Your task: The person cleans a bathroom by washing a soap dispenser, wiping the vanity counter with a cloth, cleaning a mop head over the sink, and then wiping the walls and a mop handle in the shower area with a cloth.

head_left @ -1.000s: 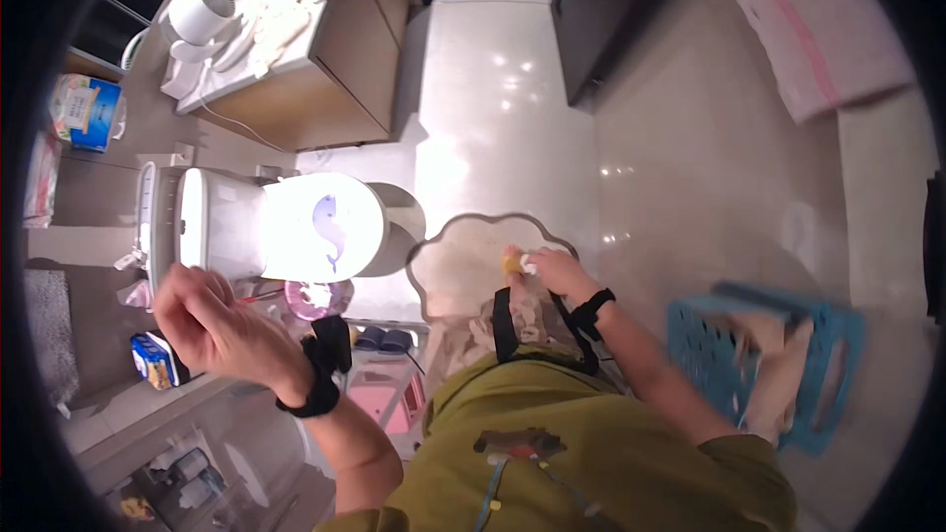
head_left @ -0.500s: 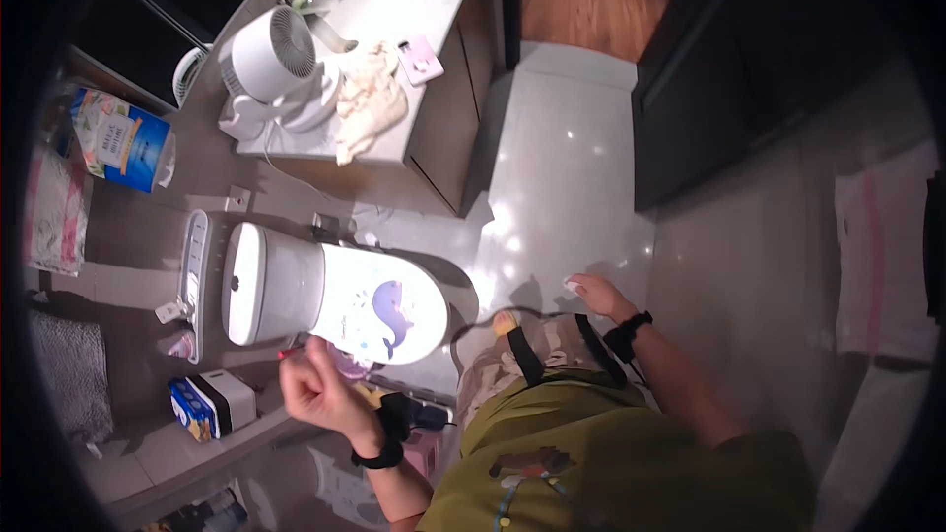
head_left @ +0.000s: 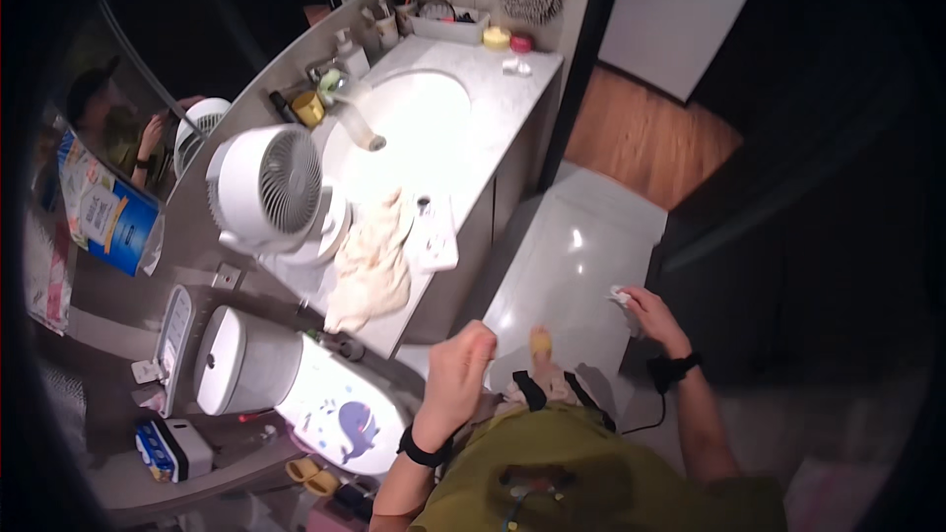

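From here the right hand (head_left: 654, 321) pinches a small white wad (head_left: 619, 295) at its fingertips, just ahead and on the side toward the left hand (head_left: 458, 379), which sits well apart, curled closed, nothing showing in it; the wad's long axis I can't make out

From here the bathroom is dim at its edges and bright over the oval basin (head_left: 434, 118), set in a pale, marbled counter (head_left: 507, 89) below a dark mirror (head_left: 168, 49). A white toilet (head_left: 258, 369) stands beside it along the grey wall (head_left: 185, 261). Light glints off the glossy floor (head_left: 547, 271), which meets brown wood boards (head_left: 641, 138) at the doorway.
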The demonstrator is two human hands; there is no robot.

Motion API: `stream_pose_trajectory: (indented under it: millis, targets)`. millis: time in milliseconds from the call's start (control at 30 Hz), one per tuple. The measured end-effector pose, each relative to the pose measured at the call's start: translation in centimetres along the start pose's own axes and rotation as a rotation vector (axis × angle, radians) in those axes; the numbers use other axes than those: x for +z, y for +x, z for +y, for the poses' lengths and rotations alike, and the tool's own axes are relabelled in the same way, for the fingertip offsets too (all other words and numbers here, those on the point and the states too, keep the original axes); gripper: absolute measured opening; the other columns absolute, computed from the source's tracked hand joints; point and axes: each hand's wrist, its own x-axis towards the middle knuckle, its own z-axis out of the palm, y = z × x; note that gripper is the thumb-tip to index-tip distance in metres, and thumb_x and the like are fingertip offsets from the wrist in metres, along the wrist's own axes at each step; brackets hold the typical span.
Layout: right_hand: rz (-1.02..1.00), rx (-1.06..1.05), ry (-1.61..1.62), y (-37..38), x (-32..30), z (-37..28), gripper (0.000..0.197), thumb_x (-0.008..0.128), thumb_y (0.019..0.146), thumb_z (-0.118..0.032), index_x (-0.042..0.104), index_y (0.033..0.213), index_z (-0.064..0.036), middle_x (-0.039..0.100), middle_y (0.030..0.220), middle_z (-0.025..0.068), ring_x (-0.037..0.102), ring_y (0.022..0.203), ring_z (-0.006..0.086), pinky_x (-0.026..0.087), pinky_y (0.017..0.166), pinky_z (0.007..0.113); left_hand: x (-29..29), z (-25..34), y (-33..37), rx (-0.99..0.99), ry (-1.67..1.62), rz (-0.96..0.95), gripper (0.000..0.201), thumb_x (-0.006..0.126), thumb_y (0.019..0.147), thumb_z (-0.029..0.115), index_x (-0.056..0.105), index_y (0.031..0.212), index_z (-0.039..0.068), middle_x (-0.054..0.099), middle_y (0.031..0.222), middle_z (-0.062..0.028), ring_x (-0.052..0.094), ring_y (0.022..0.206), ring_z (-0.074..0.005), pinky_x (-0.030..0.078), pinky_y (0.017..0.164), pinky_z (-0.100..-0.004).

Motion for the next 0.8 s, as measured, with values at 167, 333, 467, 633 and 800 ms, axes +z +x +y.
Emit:
stream_pose_trajectory:
  millis: [167,333,467,633,800]
  targets:
    - [-0.452,0.421,-0.05,-1.6,-11.9,0.8,0.025,0.053,0.086,-0.012,0.065,0.106,-0.0045,0.067,0.095,0.0083,0.063,0.085,0.0205,0.05,0.078,0.034,1.4,0.6,0.9,0.02,0.031,-0.345,0.017,0.047,0.097,0.011,0.054,0.086,-0.001,0.054,0.067,-0.009,0.054,0.058,-0.0151,0.043,0.056,-0.0278]
    - [-0.237,0.499,0.149,-8.5,-19.7,-5.1,0.021,0.054,0.088,-0.007,0.066,0.106,-0.0042,0.067,0.099,0.0064,0.06,0.093,0.0151,0.046,0.085,0.028,0.8,0.6,0.4,-0.208,-0.207,-0.564,0.017,0.046,0.097,0.011,0.056,0.089,-0.001,0.056,0.069,-0.0047,0.055,0.061,-0.0115,0.045,0.06,-0.0253]
    - [-0.228,0.102,0.129,-1.8,-22.9,-16.4,0.027,0.048,0.096,-0.019,0.059,0.115,-0.005,0.063,0.103,0.0069,0.06,0.096,0.0154,0.047,0.086,0.028,4.4,0.4,1.3,-0.139,-0.378,-0.605,0.019,0.044,0.097,0.007,0.053,0.112,0.001,0.063,0.08,-0.0072,0.061,0.073,-0.0124,0.049,0.067,-0.0251]
    - [-0.279,-0.142,0.703,7.5,-11.8,-20.2,0.025,0.047,0.098,-0.02,0.056,0.112,-0.001,0.058,0.102,0.0007,0.052,0.095,0.0084,0.041,0.086,0.022,6.2,-2.0,3.4,-0.102,-0.637,-0.237,0.056,0.045,0.099,0.015,0.016,0.146,0.012,0.033,0.14,-0.0198,0.056,0.113,-0.0291,0.051,0.089,-0.0356]
    - [-0.422,0.204,0.886,12.7,-5.5,-22.7,0.043,0.048,0.098,-0.031,0.052,0.125,0.0026,0.061,0.115,0.0078,0.059,0.097,0.0127,0.049,0.078,0.026,5.7,-2.3,7.6,-0.401,-0.999,-0.011,0.061,0.041,0.101,0.029,0.002,0.148,0.024,0.021,0.147,-0.0185,0.038,0.13,-0.0347,0.044,0.097,-0.0509]
